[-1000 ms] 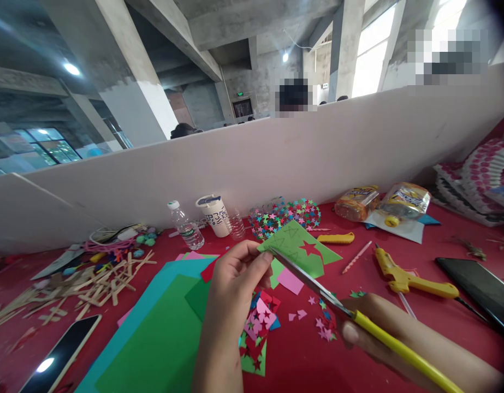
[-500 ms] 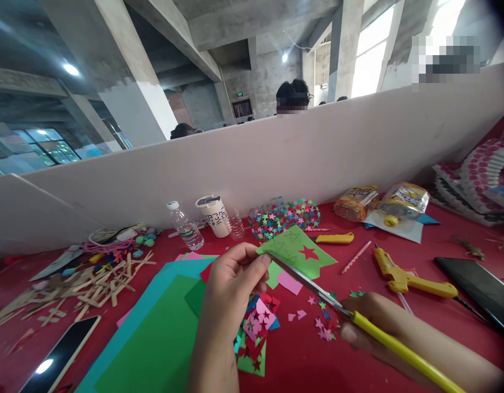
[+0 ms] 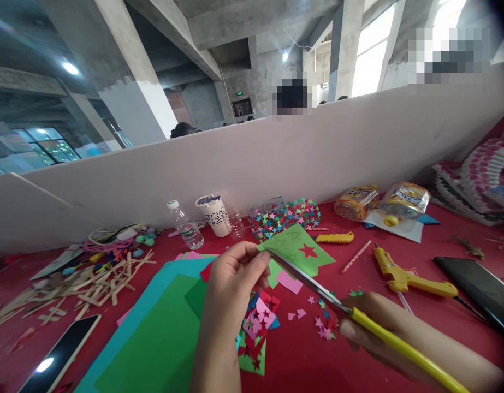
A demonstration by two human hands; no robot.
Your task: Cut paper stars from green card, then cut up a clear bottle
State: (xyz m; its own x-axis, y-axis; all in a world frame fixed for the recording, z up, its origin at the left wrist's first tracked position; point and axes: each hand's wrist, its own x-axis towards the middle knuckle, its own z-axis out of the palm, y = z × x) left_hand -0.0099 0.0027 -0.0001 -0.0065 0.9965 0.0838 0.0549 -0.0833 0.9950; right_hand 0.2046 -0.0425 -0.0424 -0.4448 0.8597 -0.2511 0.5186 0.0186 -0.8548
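Between thumb and fingers, my left hand (image 3: 239, 273) pinches the left corner of a green sheet of paper (image 3: 286, 240). Stars are drawn on the sheet in dark lines, and a star-shaped hole in it shows red. My right hand (image 3: 366, 322) is closed round yellow-handled scissors (image 3: 309, 279). Their blades lie along the lower edge of the sheet, with the tips close to my left fingertips. Under my hands lie pink, red and green paper scraps (image 3: 258, 322) with star holes. Small cut stars (image 3: 325, 327) are scattered beside my right hand.
Green card (image 3: 153, 333) lies at left, near a phone (image 3: 59, 355) and wooden sticks (image 3: 112, 278). Behind stand a water bottle (image 3: 185, 226), a white cup (image 3: 214, 215) and a star-covered bottle (image 3: 284, 215). A yellow cutter (image 3: 336, 238) and glue gun (image 3: 411, 278) lie right.
The green sheet has shifted and tilted very slightly. Both hands and the scissors stay almost where they were.
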